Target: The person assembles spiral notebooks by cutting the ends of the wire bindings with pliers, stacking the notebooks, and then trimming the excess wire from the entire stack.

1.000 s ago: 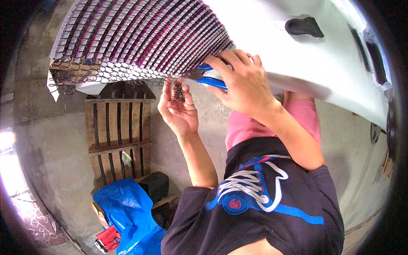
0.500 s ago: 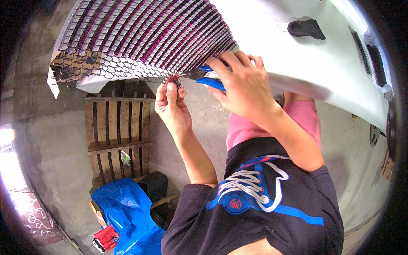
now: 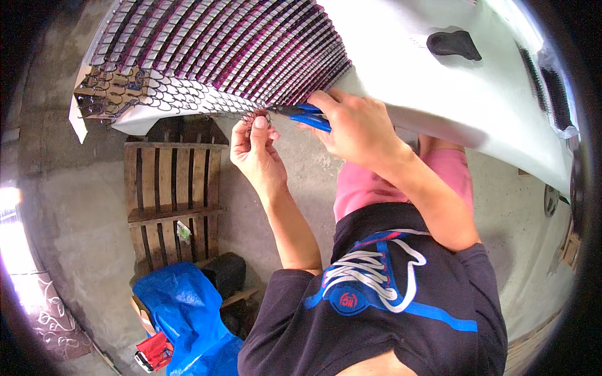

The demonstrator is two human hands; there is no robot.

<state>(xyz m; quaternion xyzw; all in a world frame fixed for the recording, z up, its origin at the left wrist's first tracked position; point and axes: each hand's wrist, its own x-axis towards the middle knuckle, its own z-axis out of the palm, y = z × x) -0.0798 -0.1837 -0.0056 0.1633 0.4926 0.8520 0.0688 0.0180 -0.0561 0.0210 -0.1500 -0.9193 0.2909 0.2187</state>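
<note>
Left hand (image 3: 261, 155) — dark looped wire (image 3: 253, 116)

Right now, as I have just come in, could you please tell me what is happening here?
A person works with both hands at the edge of a dark wire mesh. The left hand pinches a small bunch of wire rings. The right hand holds blue-handled pliers, their tips close to the left fingertips; whether they grip a wire is too small to tell. Beside the mesh is a striped piece with purple rows.

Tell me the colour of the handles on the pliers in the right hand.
The plier handles are blue; the head view shows them best.
</note>
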